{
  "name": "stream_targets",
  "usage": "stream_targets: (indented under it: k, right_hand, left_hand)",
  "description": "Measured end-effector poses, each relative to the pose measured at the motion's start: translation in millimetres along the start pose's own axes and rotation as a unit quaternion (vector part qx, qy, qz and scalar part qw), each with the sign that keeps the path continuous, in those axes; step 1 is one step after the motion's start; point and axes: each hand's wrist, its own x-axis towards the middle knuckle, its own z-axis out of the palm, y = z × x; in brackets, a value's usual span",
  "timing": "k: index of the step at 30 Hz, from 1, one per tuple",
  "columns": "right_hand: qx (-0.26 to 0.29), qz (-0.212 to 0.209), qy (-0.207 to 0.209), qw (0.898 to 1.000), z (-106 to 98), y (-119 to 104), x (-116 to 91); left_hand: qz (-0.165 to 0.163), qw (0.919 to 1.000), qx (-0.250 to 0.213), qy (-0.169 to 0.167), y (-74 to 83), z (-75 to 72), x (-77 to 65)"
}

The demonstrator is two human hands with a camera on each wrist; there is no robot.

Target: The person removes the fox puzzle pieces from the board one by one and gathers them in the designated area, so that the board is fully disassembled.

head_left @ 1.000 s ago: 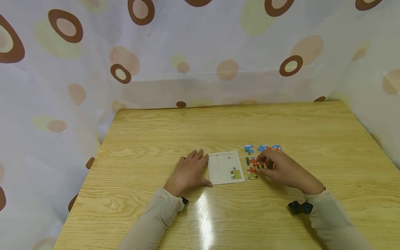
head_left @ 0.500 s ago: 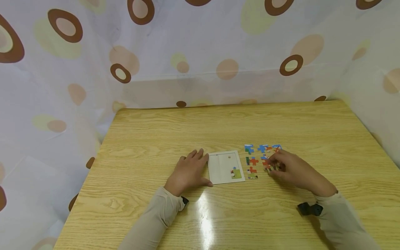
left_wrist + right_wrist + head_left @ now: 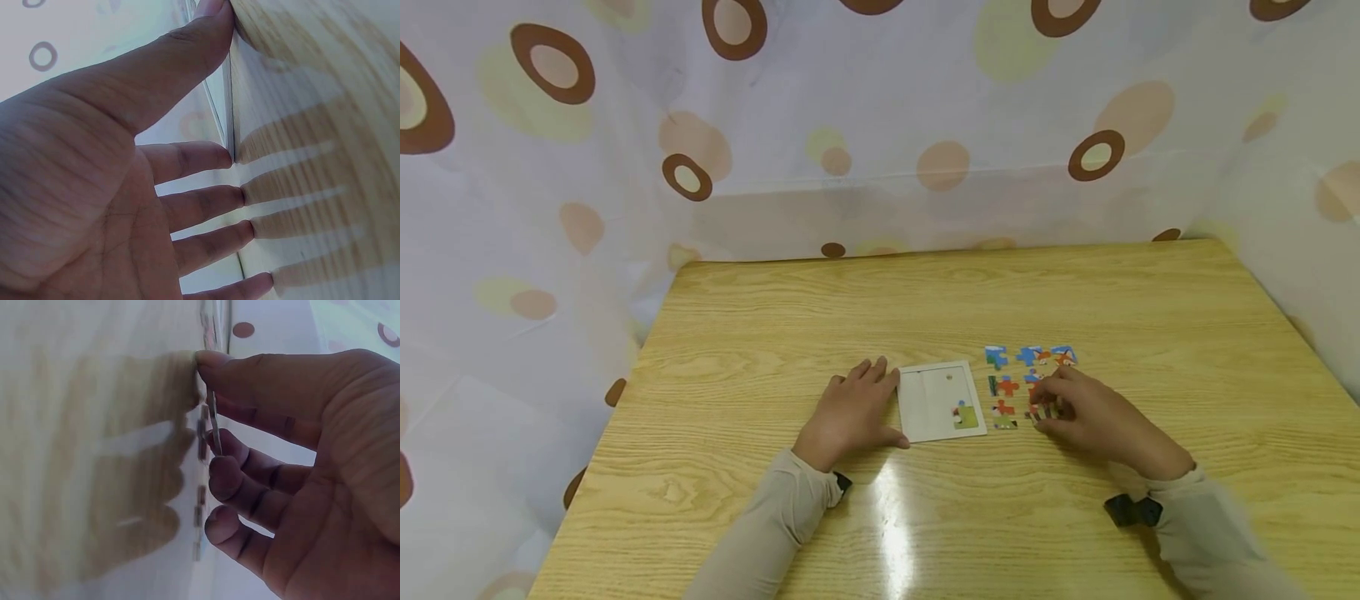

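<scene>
A square white puzzle tray [image 3: 928, 412] lies mid-table in the head view, with one green jigsaw piece [image 3: 967, 417] in its lower right corner. My left hand [image 3: 853, 415] rests at the tray's left side, thumb and index finger touching its edge, the other fingers spread on the table. To the right, my right hand [image 3: 1097, 421] is over the loose pieces. In the right wrist view its thumb and fingers pinch a thin jigsaw piece [image 3: 214, 419], tilted on edge just above the others; its picture is mostly hidden by the fingers.
Several loose jigsaw pieces lie right of the tray, among them a blue piece [image 3: 996, 357], a red piece [image 3: 1004, 386] and a fox-ear piece [image 3: 1063, 356]. The wooden table [image 3: 775, 333] meets a dotted cloth [image 3: 880, 208] at the back.
My right hand, holding the jigsaw piece, moved right across the loose pieces, then slightly back left. The left hand and the tray have stayed in place.
</scene>
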Motion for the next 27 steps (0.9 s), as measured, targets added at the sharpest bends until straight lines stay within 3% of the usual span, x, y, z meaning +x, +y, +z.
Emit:
stream_targets:
  k: [8,20,27]
  right_hand:
    - [-0.007,-0.005,0.008,1.0,5.9,-3.3,-0.2]
    - [-0.01,0.006,0.008,1.0,0.3,-8.1,-0.3]
    - [-0.014,-0.008,0.022,1.0,-1.2,-11.1,1.8]
  left_hand:
    - [0.003,1.0,0.007,-0.002,0.7,0.1,-0.5]
    - [0.004,1.0,0.001,0.001,0.6,-1.1,-1.2]
    - [0.006,1.0,0.004,0.003,-0.1,-0.3,-0.6]
